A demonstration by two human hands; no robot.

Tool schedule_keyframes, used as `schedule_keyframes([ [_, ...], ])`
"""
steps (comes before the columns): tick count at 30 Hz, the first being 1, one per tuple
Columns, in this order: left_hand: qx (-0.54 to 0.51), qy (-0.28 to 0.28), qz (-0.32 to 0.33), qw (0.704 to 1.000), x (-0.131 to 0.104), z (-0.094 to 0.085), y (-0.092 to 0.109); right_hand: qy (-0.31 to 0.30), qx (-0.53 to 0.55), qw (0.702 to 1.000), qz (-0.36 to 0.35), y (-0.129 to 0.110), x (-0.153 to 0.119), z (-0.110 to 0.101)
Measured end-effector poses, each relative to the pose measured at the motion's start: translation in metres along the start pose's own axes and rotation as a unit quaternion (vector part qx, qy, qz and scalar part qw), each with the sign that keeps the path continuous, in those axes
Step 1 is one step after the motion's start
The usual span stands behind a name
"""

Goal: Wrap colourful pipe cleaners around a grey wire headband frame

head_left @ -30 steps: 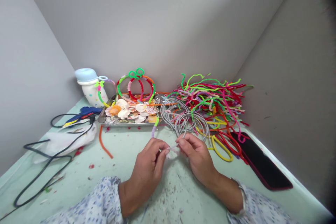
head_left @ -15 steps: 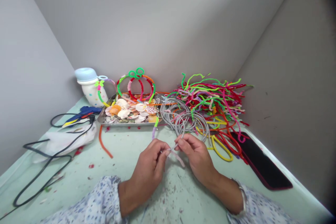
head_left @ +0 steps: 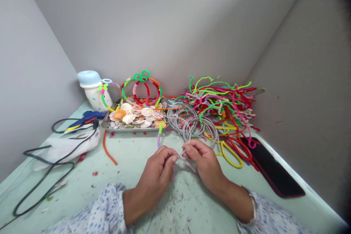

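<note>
My left hand [head_left: 157,170] is pinched closed on a wire wrapped in pipe cleaner. Above its knuckles sticks up the wrapped end [head_left: 159,134], lime green at the tip and lavender below. My right hand [head_left: 205,166] is also pinched, with its fingertips on a thin grey wire [head_left: 181,153] running between both hands. From this join a pale pink pipe cleaner tail [head_left: 189,164] hangs toward my right palm. Just beyond the fingers lies a coil of grey wire [head_left: 175,120]; whether the held wire belongs to it I cannot tell.
Behind stands a metal tray [head_left: 131,129] of seashells, with pipe cleaner hoops [head_left: 161,93] propped on it. A white bottle [head_left: 100,97], a black cable [head_left: 41,199] and a plastic bag [head_left: 82,142] are left. Right are piled pipe cleaners [head_left: 219,98] and a black phone [head_left: 274,170].
The green-and-lavender end has tipped slightly left. The pink tail has swung a little right, closer to my right hand. Both hands have stayed nearly in place, still pinching.
</note>
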State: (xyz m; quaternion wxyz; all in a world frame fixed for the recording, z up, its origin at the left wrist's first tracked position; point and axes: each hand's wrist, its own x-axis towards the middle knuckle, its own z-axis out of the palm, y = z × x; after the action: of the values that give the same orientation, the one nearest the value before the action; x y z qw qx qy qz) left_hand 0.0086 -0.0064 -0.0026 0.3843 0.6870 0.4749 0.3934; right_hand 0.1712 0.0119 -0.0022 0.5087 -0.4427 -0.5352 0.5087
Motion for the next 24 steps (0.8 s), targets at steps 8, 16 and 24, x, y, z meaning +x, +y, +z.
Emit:
schedule_keyframes([
  [8, -0.053, -0.024, -0.039, 0.998, -0.0003, 0.0016, -0.0049, -0.008, -0.024, 0.999, -0.023, 0.0016, 0.0023, -0.0006],
  [16, -0.129, -0.056, -0.085, 0.986, 0.0012, 0.0033, -0.0071, -0.025, -0.017, 0.999, -0.033, 0.0045, 0.0023, -0.0019],
  [24, -0.173, -0.094, -0.099, 0.975, 0.0019, 0.0026, -0.0067, -0.033, -0.018, 0.999, -0.037, 0.004, 0.0021, -0.0024],
])
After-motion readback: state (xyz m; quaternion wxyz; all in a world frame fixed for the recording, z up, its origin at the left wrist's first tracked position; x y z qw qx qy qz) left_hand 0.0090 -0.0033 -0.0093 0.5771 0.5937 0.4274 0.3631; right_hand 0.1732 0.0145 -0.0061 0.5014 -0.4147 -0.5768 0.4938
